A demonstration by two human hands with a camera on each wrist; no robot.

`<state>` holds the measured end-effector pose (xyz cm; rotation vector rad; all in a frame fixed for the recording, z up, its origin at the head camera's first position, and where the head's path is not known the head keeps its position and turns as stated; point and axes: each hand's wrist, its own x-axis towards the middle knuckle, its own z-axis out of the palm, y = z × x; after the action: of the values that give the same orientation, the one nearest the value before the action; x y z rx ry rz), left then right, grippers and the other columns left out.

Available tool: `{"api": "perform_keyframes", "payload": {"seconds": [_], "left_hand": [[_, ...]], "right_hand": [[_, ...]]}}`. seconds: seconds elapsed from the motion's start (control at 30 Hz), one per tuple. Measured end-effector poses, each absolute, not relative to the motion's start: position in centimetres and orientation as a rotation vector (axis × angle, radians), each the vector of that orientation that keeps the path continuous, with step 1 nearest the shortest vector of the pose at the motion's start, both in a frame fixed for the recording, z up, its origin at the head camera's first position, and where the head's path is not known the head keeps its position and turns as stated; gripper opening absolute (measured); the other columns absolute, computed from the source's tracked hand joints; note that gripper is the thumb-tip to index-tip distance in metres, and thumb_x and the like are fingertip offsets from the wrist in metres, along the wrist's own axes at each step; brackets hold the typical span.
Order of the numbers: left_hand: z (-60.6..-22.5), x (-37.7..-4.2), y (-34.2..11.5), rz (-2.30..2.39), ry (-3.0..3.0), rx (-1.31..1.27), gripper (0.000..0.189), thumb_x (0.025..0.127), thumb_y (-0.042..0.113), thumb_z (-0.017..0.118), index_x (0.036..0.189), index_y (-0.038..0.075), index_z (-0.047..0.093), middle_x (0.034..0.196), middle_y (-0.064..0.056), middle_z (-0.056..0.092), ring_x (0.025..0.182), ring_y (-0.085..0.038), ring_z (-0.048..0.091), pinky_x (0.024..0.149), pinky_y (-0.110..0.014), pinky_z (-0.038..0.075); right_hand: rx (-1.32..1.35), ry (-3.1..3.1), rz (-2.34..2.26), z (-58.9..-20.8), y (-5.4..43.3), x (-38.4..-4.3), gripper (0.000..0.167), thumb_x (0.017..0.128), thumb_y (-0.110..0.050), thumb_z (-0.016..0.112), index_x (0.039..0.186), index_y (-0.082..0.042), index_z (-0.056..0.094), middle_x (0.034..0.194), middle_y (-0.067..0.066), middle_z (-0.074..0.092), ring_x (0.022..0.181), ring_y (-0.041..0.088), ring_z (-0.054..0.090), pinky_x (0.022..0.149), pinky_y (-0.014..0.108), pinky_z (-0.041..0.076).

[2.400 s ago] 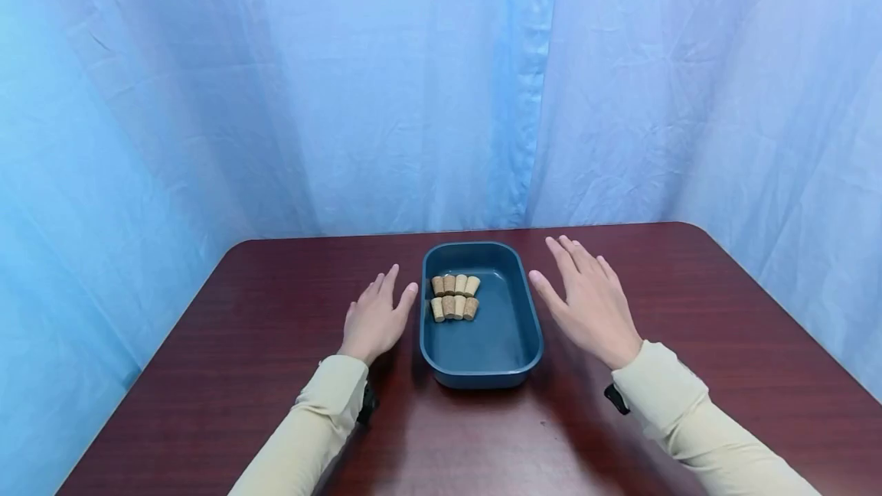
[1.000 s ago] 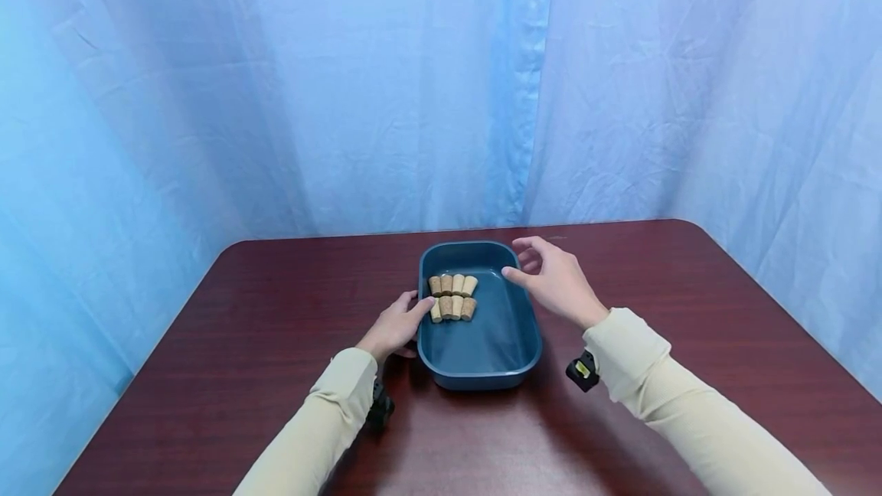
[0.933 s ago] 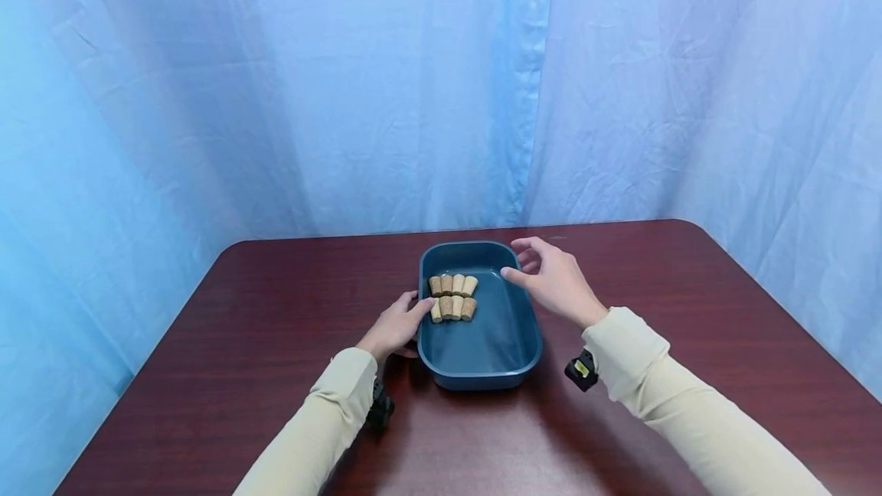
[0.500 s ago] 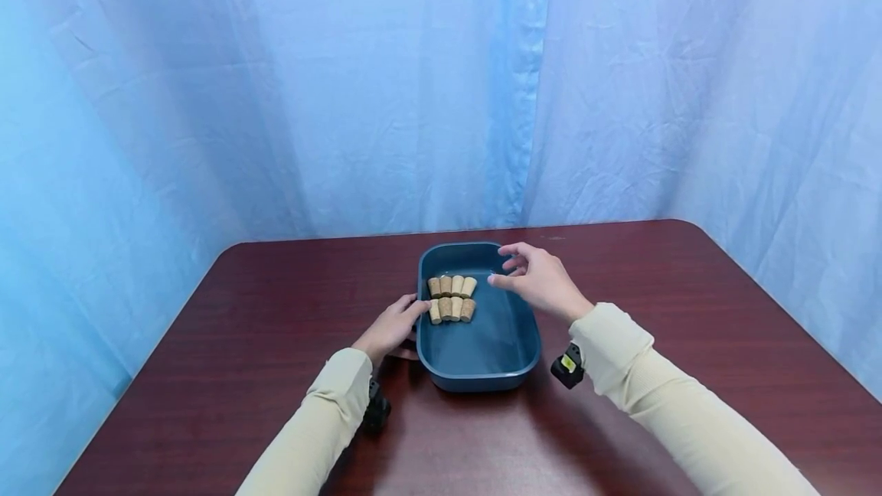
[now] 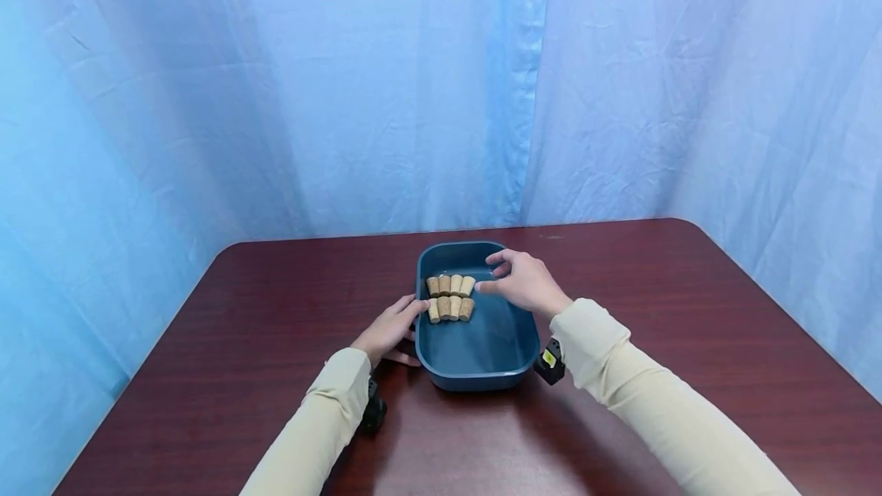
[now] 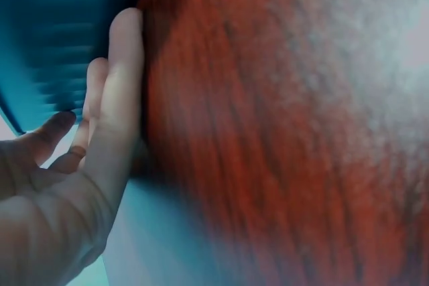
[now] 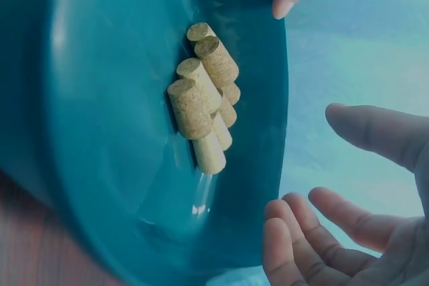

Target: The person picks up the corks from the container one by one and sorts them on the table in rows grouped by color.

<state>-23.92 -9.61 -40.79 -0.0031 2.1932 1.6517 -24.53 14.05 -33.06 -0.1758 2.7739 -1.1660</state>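
Note:
Tapered cork stoppers (image 5: 450,297) lie in two rows along the left side of a deep blue tray (image 5: 475,362) with rounded corners. At the tray's left wall is my left hand (image 5: 389,327), its thumb at the rim. The left wrist view shows its fingers (image 6: 119,92) stretched beside the outer wall. Over the tray's right side reaches my right hand (image 5: 527,282), thumb tip close to the far right cork. In the right wrist view its fingers (image 7: 318,239) are loosely bent and apart from the thumb, with nothing between them.
The tray stands on a dark red wooden table (image 5: 289,289). Pale blue curtains (image 5: 386,98) hang behind the table and along its sides. A black wrist camera (image 5: 549,362) hangs under the right cuff, near the tray's right wall.
My right hand has moved from the right of the tray to the left over its inside. My left hand has come to the tray's left wall. The corks stay in their rows.

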Motion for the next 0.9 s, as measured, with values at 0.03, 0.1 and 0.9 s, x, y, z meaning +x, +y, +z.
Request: {"api": "perform_keyframes", "payload": {"seconds": [0.03, 0.1, 0.9], "left_hand": [[-40.8, -23.9, -9.6, 1.651, 2.198, -0.002, 0.068, 0.105, 0.044, 0.048, 0.162, 0.013, 0.027, 0.144, -0.022, 0.05, 0.104, -0.03, 0.066, 0.065, -0.044, 0.064], [-40.9, -23.8, -9.6, 1.65, 2.209, 0.001, 0.068, 0.106, 0.044, 0.047, 0.162, 0.013, 0.027, 0.146, -0.022, 0.048, 0.105, -0.031, 0.065, 0.065, -0.044, 0.064], [-41.3, -23.3, -9.3, 1.665, 2.245, 0.004, 0.066, 0.106, 0.047, 0.047, 0.16, 0.012, 0.031, 0.136, -0.024, 0.054, 0.101, -0.029, 0.066, 0.065, -0.045, 0.064]], "right_hand": [[-0.169, 2.774, -1.163, -33.1, 14.0, -24.6, 0.054, 0.095, -0.025, 0.073, 0.14, 0.0, 0.056, 0.127, 0.022, 0.062, 0.115, 0.037, 0.06, 0.094, 0.051, 0.055], [-0.152, 2.771, -1.157, -33.3, 13.8, -24.7, 0.053, 0.095, -0.025, 0.073, 0.139, 0.0, 0.057, 0.126, 0.021, 0.063, 0.115, 0.037, 0.06, 0.094, 0.051, 0.055], [0.028, 2.618, -1.209, -34.2, 11.2, -25.6, 0.041, 0.091, -0.019, 0.077, 0.126, 0.0, 0.067, 0.137, 0.02, 0.056, 0.123, 0.038, 0.053, 0.104, 0.056, 0.047]]}}
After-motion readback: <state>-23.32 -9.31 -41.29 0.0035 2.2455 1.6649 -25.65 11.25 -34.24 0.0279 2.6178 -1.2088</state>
